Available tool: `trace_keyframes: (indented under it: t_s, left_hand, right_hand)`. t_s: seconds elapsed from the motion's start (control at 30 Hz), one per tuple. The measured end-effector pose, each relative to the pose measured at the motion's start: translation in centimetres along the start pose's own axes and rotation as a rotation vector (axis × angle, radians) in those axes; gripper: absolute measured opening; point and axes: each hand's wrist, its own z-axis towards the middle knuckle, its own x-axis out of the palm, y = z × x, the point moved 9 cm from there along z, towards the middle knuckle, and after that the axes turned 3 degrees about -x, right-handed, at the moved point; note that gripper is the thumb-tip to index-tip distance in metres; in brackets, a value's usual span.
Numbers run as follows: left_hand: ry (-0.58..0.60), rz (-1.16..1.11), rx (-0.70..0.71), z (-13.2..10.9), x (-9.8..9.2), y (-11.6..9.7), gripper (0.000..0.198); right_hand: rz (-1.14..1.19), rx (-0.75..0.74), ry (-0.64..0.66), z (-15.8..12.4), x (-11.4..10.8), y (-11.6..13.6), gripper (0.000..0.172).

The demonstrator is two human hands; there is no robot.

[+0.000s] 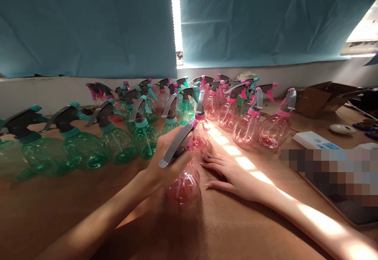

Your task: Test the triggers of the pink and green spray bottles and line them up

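My left hand is wrapped round the neck of a pink spray bottle with a grey and pink trigger head. The clear pink body shows below my fingers, at the table surface or just above it. To its right, my right hand lies flat on the wooden table with fingers stretched out, holding nothing. Just beyond both hands stands another pink spray bottle. Left of my left hand is a green spray bottle, first in a row of several green ones.
More pink spray bottles stand right of centre, with mixed pink and green ones behind. At right are a cardboard box, a white mouse, a white power strip and a dark flat device, partly blurred out. Blue curtains hang behind.
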Motion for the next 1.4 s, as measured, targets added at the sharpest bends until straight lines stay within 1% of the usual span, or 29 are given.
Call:
trace_keyframes:
  t_s: [0.2,0.37,0.57,0.73,0.83,1.1,1.23,1.4]
  left_hand:
    - [0.009,-0.028,-0.042,-0.1,0.0,0.4,0.012]
    - [0.000,-0.055,-0.033,-0.3,0.0,0.9,0.013]
    - [-0.002,-0.051,-0.068,-0.4,0.1,1.3,0.013]
    - [-0.008,-0.062,-0.044,-0.5,0.1,1.3,0.012]
    - [-0.018,-0.066,-0.038,-0.5,0.0,1.4,0.010]
    - [-0.015,-0.047,-0.098,-0.5,0.1,1.7,0.011]
    - [-0.018,-0.048,-0.089,-0.6,0.0,1.7,0.014]
    - [-0.016,-0.054,-0.066,-0.5,0.1,1.6,0.014]
  right_hand:
    - [0.004,-0.006,0.001,0.0,0.0,0.1,0.062]
    - [-0.007,-0.008,0.012,-0.1,-0.1,0.1,0.064]
    - [-0.075,0.040,-0.038,-0.2,-0.6,-0.7,0.064]
    - [-0.111,0.030,-0.042,-0.2,-0.5,-0.8,0.064]
    - [-0.119,0.019,-0.069,-0.2,-0.7,-0.7,0.062]
    - [-0.174,0.070,-0.107,-0.1,-1.0,-1.4,0.058]
    - [-0.198,0.069,-0.090,-0.1,-0.8,-1.4,0.059]
    - [-0.185,0.064,-0.137,-0.2,-1.2,-1.2,0.055]
